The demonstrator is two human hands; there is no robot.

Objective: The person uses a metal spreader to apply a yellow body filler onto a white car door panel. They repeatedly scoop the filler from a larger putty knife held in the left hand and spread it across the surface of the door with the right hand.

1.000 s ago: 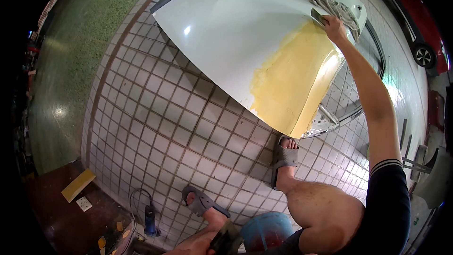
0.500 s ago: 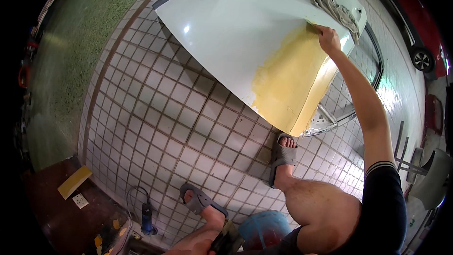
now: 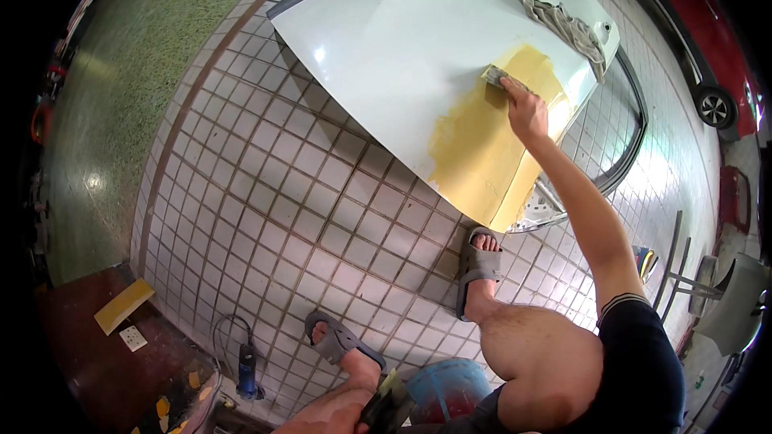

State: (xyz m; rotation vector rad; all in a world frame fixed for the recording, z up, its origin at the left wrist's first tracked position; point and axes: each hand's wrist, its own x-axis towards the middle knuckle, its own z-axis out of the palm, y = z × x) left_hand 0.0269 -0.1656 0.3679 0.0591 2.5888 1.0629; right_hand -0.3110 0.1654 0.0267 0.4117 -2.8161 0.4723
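A small grey rectangular sanding block (image 3: 496,75) is clasped in the grip of the right hand (image 3: 527,109) and pressed on the yellow filler patch (image 3: 482,141) of the white metal car door panel (image 3: 418,56). A crumpled grey rag (image 3: 563,26) lies on the panel beyond the block. At the panel's near side, a dark tool (image 3: 386,406) is held by the left hand (image 3: 366,418), barely visible.

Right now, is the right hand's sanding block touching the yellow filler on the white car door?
Touching. The head view shows the right hand pressing the sanding block flat onto the yellow filler patch, no gap visible.
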